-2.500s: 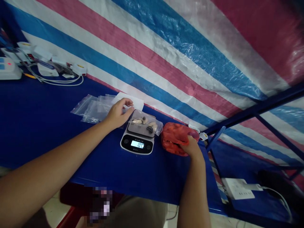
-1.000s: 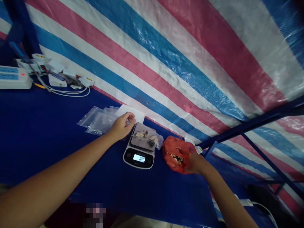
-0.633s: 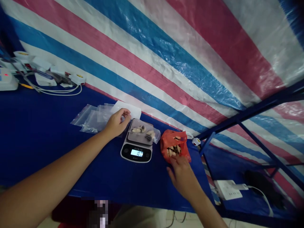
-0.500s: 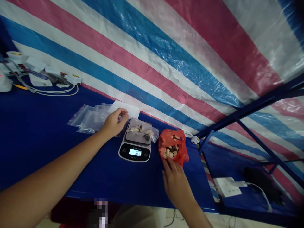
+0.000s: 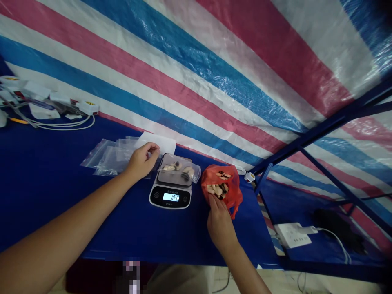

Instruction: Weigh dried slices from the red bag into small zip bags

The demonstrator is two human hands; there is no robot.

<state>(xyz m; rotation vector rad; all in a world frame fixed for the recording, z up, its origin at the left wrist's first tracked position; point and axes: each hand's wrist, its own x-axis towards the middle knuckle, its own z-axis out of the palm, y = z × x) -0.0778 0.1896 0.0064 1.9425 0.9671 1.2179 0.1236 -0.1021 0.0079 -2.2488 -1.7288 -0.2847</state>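
My left hand [image 5: 143,160] hovers by the upper left of a kitchen scale [image 5: 170,198], its fingers curled in with nothing visible in them. On the scale's plate rests a clear plastic bag [image 5: 194,172] with pale and dark dried pieces [image 5: 173,166], which look like mushroom slices. The lit display reads about 10.4. My right hand [image 5: 221,222] reaches over the near rim of an open red plastic bag [image 5: 235,192]. Its fingers are pressed together among similar dried pieces [image 5: 218,189] inside; whatever the fingertips pinch is hidden.
Several clear zip bags [image 5: 105,159] and a white sheet [image 5: 163,143] lie left of the scale on the blue table [image 5: 55,163]. White adapters and cables [image 5: 56,102] sit at the far left. A blue metal frame [image 5: 306,134] and a power strip [image 5: 292,235] are to the right.
My right hand has moved up a little, and its fingers have closed deeper into the red bag. The left hand stays beside the scale. The camera view has shifted slightly.
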